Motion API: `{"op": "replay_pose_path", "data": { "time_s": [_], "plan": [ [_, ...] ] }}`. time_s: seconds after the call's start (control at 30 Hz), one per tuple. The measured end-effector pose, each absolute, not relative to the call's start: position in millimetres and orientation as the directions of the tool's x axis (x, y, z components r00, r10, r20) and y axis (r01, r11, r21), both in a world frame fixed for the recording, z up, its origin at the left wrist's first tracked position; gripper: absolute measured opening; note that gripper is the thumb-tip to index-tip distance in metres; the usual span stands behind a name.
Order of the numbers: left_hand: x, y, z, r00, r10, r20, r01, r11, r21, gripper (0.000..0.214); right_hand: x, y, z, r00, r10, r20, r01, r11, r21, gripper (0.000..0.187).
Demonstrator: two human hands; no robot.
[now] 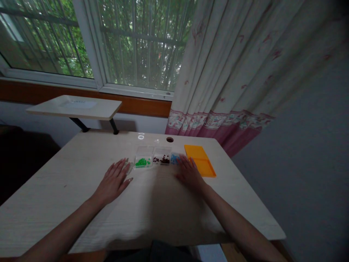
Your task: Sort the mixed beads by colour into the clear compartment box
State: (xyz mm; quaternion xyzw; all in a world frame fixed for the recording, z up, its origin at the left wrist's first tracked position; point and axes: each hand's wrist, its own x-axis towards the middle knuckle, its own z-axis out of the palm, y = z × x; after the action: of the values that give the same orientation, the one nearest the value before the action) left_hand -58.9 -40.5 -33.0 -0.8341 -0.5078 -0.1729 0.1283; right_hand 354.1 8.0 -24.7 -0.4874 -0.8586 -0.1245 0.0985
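Observation:
My left hand (116, 182) lies flat with fingers stretched out, its fingertips over a small clear piece (129, 167) at the left end of a row of clear boxes. Beside it, a clear box with an open lid holds green beads (143, 162). The neighbouring clear box contains dark red-brown beads (164, 160). Blue beads (175, 158) sit at the right end of the row, partly covered by my right hand (189, 173). That hand has its fingers extended and is somewhat blurred. An open orange case (203, 162) lies just right of it.
The boxes rest on a pale wooden table (81, 218). A raised shelf (73, 107) with a paper on it stands at the back left. Behind the boxes is a round hole (169, 139) in the tabletop. A floral curtain (218, 91) hangs beside the window at the back.

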Motion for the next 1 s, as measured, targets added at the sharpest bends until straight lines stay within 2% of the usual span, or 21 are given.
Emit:
{"op": "replay_pose_path", "data": {
  "time_s": [0.27, 0.53, 0.77, 0.9, 1.0],
  "plan": [
    [-45, -35, -39, 0.373, 0.821, 0.432, 0.914, -0.404, -0.022, 0.070, 341, 1, -22, -0.473, 0.842, 0.260, 0.881, 0.461, 0.110, 0.079],
    [-27, -30, -40, 0.266, 0.846, 0.462, 0.945, -0.323, 0.049, 0.071, 332, -2, -17, -0.439, 0.870, 0.224, 0.897, 0.436, 0.065, 0.085],
    [-11, -24, -36, 0.148, 0.872, 0.467, 0.980, -0.194, 0.051, 0.065, 324, 9, -7, -0.395, 0.895, 0.210, 0.918, 0.391, 0.058, 0.071],
    [-7, -21, -27, 0.124, 0.879, 0.461, 0.985, -0.167, 0.053, 0.069, 317, 16, -1, -0.314, 0.913, 0.259, 0.942, 0.334, -0.035, 0.053],
    [-1, -12, -14, 0.162, 0.865, 0.475, 0.975, -0.215, 0.059, 0.078, 305, 22, 2, -0.254, 0.898, 0.359, 0.941, 0.316, -0.125, 0.062]
  ]
}}
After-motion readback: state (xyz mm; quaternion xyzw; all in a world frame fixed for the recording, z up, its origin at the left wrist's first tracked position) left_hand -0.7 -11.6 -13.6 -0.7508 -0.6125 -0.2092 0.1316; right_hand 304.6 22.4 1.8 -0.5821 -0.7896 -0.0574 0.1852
